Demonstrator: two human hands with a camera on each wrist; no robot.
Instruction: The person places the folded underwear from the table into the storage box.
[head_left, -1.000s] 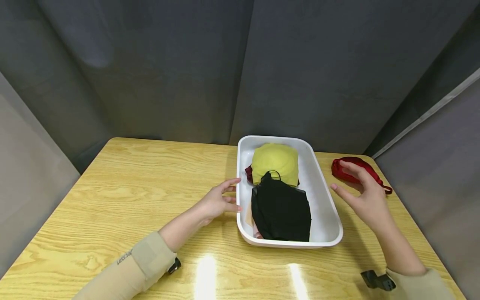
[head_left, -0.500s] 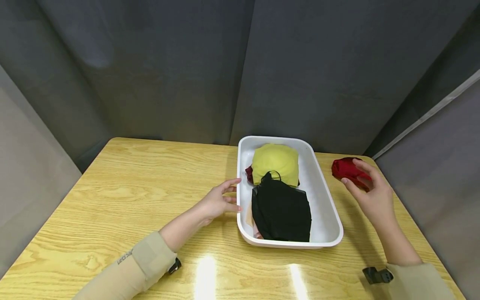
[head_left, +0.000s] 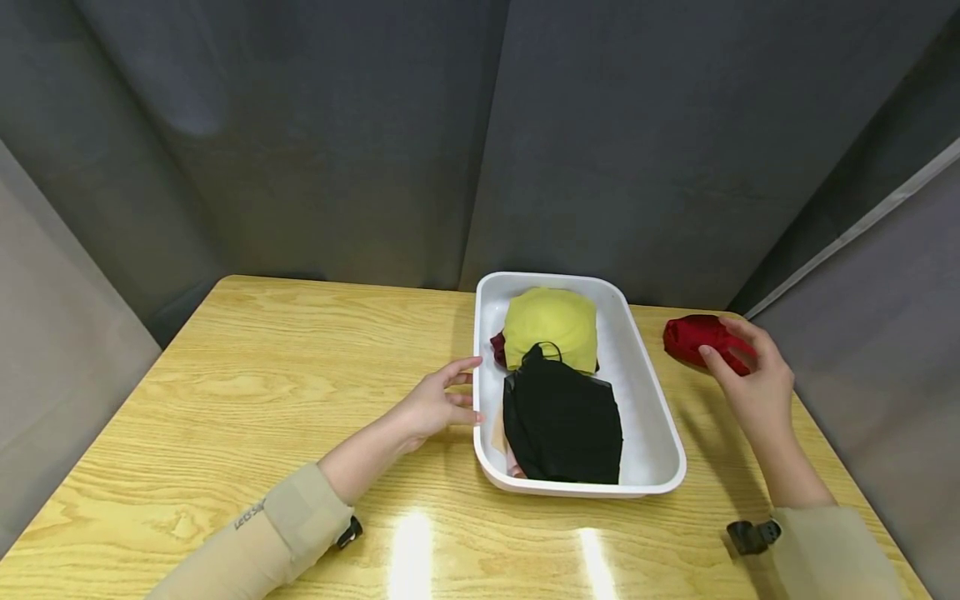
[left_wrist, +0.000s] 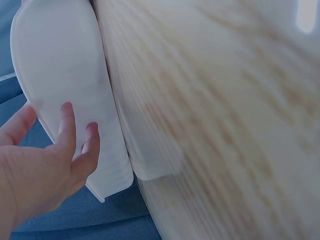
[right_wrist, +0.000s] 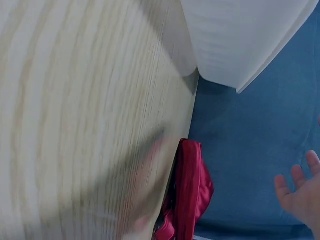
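Observation:
A white plastic tub (head_left: 651, 417) stands on the wooden table. In it lie a folded yellow garment (head_left: 551, 325), which looks like a padded bra, and a folded black garment (head_left: 566, 425) in front of it. My left hand (head_left: 435, 406) touches the tub's left side with loosely spread fingers, seen against the outer wall in the left wrist view. A folded red bra (head_left: 690, 335) lies at the table's back right corner. Over its right end hangs my right hand (head_left: 761, 383), thumb and fingers apart; the right wrist view shows this hand (right_wrist: 300, 192) clear of the red satin (right_wrist: 187, 190).
Pieces of dark red (head_left: 498, 348) and pale pink cloth show at the tub's left inside. A grey curtain (head_left: 337, 150) hangs right behind the table (head_left: 262, 375), and a grey partition (head_left: 892, 333) borders its right side.
My right hand has moved right and slightly down in the head view, from left of the red bra to over its strap end. The left hand and the tub stay put.

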